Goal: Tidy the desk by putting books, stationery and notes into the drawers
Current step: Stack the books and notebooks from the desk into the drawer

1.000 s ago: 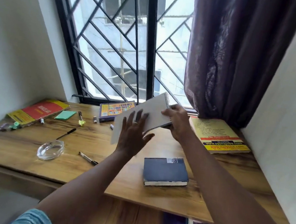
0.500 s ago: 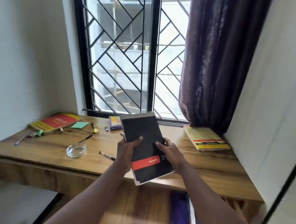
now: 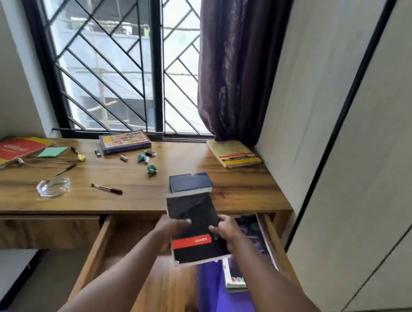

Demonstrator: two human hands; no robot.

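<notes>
Risking a slip: gripping the black notebook (image 3: 196, 229) only at its side edges, left hand (image 3: 168, 226) and right hand (image 3: 226, 230) both closed on it, tilted. Hovering between them above the open drawer (image 3: 99, 244), off the counter (image 3: 131, 177) front edge; possibly dropping crooked onto the purple folder (image 3: 224, 307).

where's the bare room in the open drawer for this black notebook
Left half of the open drawer is bare wood, between its left wall and the purple folder. The right side is crowded: folder, booklets, a purple book at the back.
</notes>
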